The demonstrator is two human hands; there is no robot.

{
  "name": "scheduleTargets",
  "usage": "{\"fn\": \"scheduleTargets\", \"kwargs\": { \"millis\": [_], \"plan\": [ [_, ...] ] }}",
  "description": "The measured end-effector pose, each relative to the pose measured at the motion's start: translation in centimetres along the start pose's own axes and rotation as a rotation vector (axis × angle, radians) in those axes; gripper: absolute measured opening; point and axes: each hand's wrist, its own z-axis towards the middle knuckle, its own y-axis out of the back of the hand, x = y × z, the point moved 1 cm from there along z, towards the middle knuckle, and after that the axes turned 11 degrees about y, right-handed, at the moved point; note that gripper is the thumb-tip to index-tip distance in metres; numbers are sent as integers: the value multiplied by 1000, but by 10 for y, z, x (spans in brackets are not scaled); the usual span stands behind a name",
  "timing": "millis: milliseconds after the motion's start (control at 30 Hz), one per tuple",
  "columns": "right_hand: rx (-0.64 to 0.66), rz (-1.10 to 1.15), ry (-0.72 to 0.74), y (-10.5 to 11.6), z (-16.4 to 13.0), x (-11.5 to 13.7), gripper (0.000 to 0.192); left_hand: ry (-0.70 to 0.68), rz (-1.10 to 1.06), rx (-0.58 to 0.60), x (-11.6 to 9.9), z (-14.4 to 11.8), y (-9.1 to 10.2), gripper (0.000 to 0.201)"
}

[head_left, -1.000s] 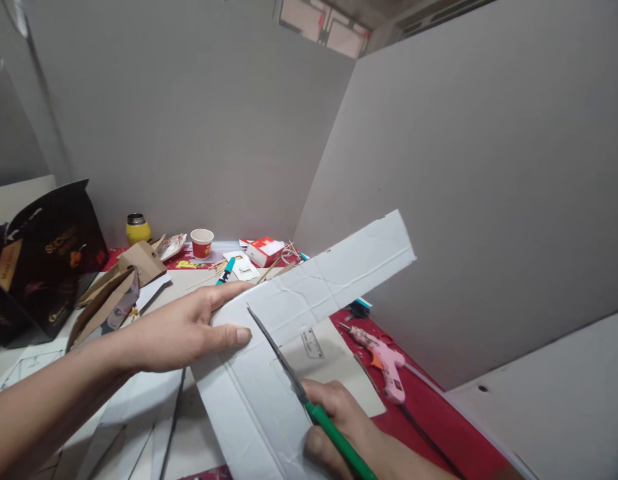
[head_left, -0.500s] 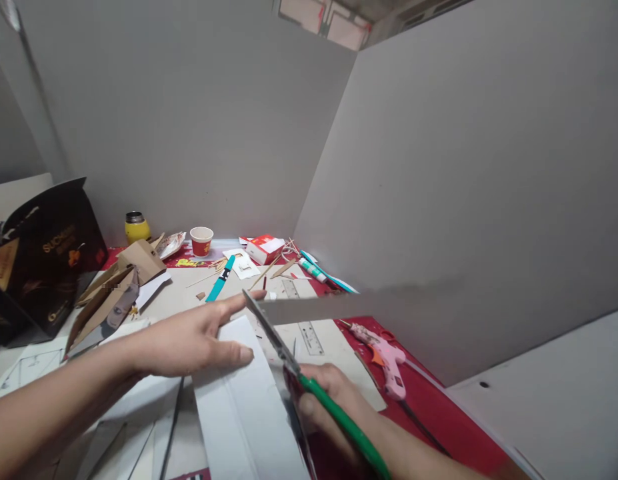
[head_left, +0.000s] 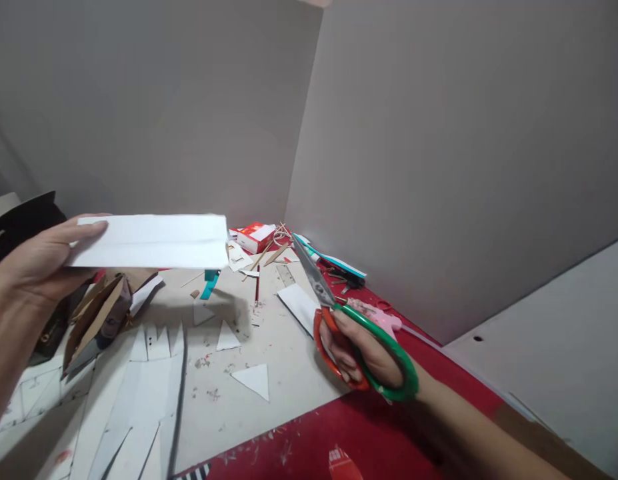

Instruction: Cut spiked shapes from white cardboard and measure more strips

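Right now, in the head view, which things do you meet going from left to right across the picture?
Left hand → white cardboard strip it holds → red box → scissors in the right hand.

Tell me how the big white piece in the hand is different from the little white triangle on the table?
The white strip is long and rectangular; the triangle is small and pointed. The left hand holds the strip in the air; the triangle lies flat, untouched. Both are white.

Plain grey partition walls (head_left: pixel 439 133) meeting at a corner, red-covered table (head_left: pixel 389 427), dim light
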Motion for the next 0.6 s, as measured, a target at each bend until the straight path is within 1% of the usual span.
{"fn": "scheduleTargets", "kwargs": {
  "millis": [67,100,167,233,300,333,367,400,467,500,533,600],
  "plan": [
    [-61,-21,15,7,-5,2,51,10,-83,-56,2,5,-1,12],
    [-97,-48,23,11,-7,3,51,28,-99,-53,5,7,-5,15],
    [-169,-128,43,21,-13,5,52,-48,-127,-89,10,12,-19,21],
    [-233,-230,67,31,-18,6,51,-182,-109,-117,13,18,-42,27],
    [-300,-369,95,40,-24,7,46,-325,-47,-140,15,27,-70,36],
    [-332,-456,105,44,-27,7,43,-364,-8,-139,16,33,-85,40],
    [-360,-547,117,48,-31,7,41,-388,30,-146,16,40,-100,43],
    [-384,-639,129,51,-34,7,40,-411,67,-179,17,47,-114,43],
    [-419,-783,133,57,-42,4,39,-395,198,-181,21,57,-139,44],
    [-428,-822,121,59,-46,2,39,-380,267,-197,25,60,-149,51],
    [-434,-842,106,62,-50,0,39,-378,334,-222,30,59,-158,63],
    [-441,-851,67,66,-58,-4,39,-404,465,-242,46,49,-175,81]
  ]
}}
